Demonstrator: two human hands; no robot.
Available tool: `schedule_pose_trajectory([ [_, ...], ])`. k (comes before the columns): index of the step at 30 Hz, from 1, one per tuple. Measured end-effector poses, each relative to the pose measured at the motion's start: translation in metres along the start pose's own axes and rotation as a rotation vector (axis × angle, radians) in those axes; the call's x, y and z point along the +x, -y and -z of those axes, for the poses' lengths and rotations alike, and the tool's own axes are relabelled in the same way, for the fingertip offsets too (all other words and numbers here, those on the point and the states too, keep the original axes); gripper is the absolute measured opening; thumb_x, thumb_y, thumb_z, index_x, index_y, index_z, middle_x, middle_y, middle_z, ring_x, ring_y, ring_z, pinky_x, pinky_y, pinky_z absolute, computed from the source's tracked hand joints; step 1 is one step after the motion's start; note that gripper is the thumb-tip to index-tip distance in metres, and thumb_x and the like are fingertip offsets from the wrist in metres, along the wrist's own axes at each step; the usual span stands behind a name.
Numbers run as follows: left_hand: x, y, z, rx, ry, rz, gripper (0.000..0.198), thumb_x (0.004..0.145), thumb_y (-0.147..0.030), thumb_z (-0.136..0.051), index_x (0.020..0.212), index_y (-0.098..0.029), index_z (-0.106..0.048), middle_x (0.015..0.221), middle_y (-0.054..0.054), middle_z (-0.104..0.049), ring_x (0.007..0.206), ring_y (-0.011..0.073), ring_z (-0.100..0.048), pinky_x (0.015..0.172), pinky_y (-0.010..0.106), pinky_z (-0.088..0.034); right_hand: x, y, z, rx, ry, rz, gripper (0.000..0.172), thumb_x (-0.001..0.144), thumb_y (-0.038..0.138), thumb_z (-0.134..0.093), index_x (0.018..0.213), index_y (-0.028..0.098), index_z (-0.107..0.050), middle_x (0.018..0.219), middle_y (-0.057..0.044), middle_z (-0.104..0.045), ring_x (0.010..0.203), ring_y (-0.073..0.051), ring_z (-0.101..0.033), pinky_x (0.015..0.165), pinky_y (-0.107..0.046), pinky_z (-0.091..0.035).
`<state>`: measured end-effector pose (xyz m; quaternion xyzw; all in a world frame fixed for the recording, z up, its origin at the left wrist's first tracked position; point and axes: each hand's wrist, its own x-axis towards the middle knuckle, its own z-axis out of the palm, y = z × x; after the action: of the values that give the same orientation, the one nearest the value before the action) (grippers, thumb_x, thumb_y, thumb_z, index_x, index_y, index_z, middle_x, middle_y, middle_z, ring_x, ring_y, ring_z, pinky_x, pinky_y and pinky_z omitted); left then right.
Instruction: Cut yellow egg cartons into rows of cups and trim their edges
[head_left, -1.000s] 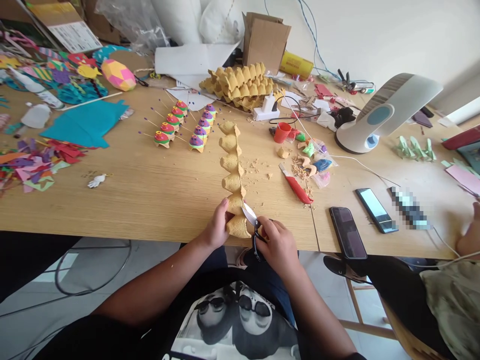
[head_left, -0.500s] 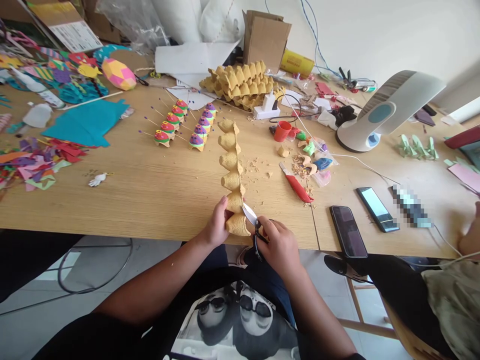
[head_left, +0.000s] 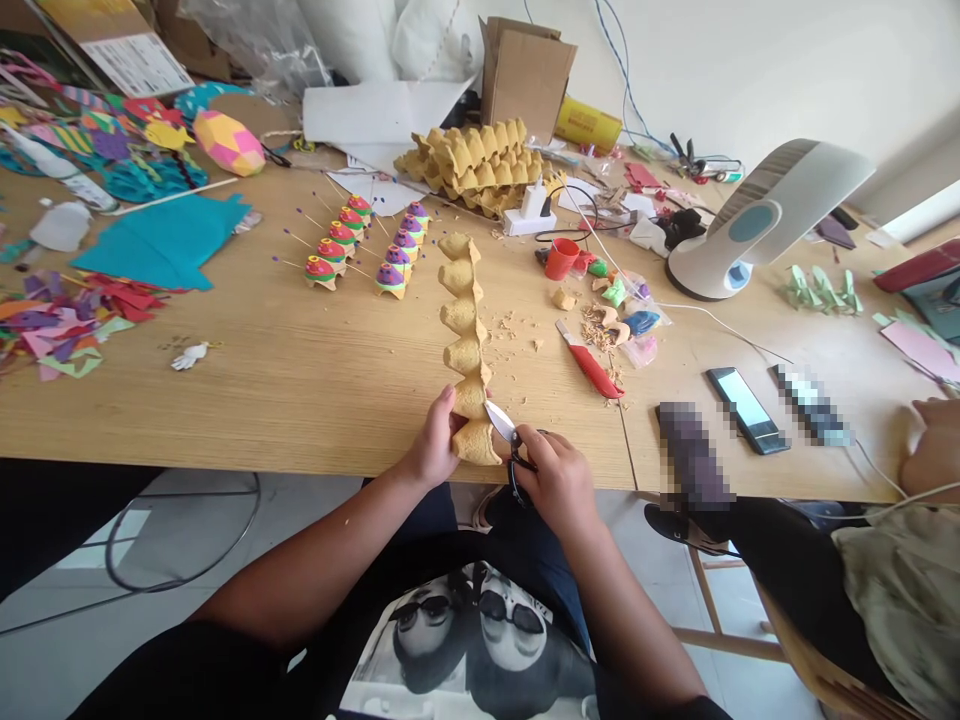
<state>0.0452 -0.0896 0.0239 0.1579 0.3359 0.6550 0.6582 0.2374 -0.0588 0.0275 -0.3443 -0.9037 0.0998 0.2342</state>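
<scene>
A strip of yellowish egg carton [head_left: 463, 318] with several cups in a row runs away from me over the table. My left hand [head_left: 435, 440] grips its near end from the left, the thumb up beside a cup. In my right hand [head_left: 556, 482] are black-handled scissors [head_left: 502, 424], their blades lying against the strip's right edge by the nearest cups. To the left beyond the strip stand two painted egg-carton caterpillars, one red and green [head_left: 339, 240], the other purple [head_left: 400, 250]. Small crumbs of carton lie to the strip's right.
A red utility knife [head_left: 591, 366] lies to the right, near a red cup [head_left: 561, 259]. Farther right are a white fan [head_left: 757, 225] and several phones [head_left: 748, 410]. Stacked egg cartons [head_left: 476, 165] sit at the back. A co-worker's hand [head_left: 934, 445] rests at the right edge.
The view has shifted slightly. Both hands keep their hold, and the scissor blades stay at nearly the same spot on the carton's edge.
</scene>
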Motion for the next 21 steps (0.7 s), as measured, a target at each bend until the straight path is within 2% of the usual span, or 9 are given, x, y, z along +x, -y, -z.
schedule_pose_trajectory([
  [4,0.000,0.000,-0.001,0.032,0.019,-0.009,0.051,0.090,-0.064,-0.060,0.104,-0.016,-0.068,0.067,0.002,-0.067,0.058,0.0178,-0.060,0.057,0.029,-0.048,-0.002,-0.005,-0.009,0.030,-0.015,0.020,0.025,0.102,0.028,-0.056,0.123,0.017,-0.063,0.082,-0.005,-0.071,0.076,-0.022,-0.063,0.067,-0.031,-0.045],
  [8,0.000,0.000,0.000,0.068,0.025,0.004,0.051,0.095,-0.064,-0.051,0.103,-0.017,-0.069,0.061,0.001,-0.063,0.058,0.0192,-0.059,0.063,0.032,-0.049,-0.005,-0.010,-0.017,0.031,-0.054,0.048,0.027,0.102,0.028,-0.055,0.125,0.018,-0.062,0.082,-0.005,-0.070,0.076,-0.021,-0.063,0.068,-0.030,-0.046],
  [12,0.001,0.000,-0.001,0.047,-0.020,0.033,0.049,0.094,-0.062,-0.052,0.101,-0.017,-0.070,0.063,0.003,-0.064,0.073,0.0250,-0.067,0.074,0.036,-0.054,-0.005,-0.012,-0.020,0.041,-0.063,0.048,0.027,0.101,0.029,-0.056,0.125,0.018,-0.063,0.081,-0.005,-0.070,0.075,-0.020,-0.063,0.068,-0.030,-0.046],
  [16,0.001,-0.001,-0.004,-0.013,-0.080,0.055,0.046,0.093,-0.058,-0.056,0.106,-0.016,-0.072,0.078,0.008,-0.072,0.097,0.0317,-0.071,0.089,0.039,-0.056,-0.005,-0.012,-0.021,0.026,-0.066,0.033,0.026,0.102,0.030,-0.055,0.123,0.018,-0.064,0.079,-0.004,-0.069,0.073,-0.020,-0.062,0.067,-0.030,-0.046],
  [21,0.002,-0.002,-0.008,-0.005,-0.064,0.042,0.048,0.097,-0.054,-0.051,0.114,-0.014,-0.071,0.087,0.010,-0.076,0.105,0.0324,-0.072,0.090,0.038,-0.057,-0.005,-0.010,-0.021,0.017,-0.069,0.009,0.023,0.102,0.030,-0.055,0.119,0.019,-0.065,0.076,-0.003,-0.067,0.071,-0.020,-0.061,0.067,-0.030,-0.044],
])
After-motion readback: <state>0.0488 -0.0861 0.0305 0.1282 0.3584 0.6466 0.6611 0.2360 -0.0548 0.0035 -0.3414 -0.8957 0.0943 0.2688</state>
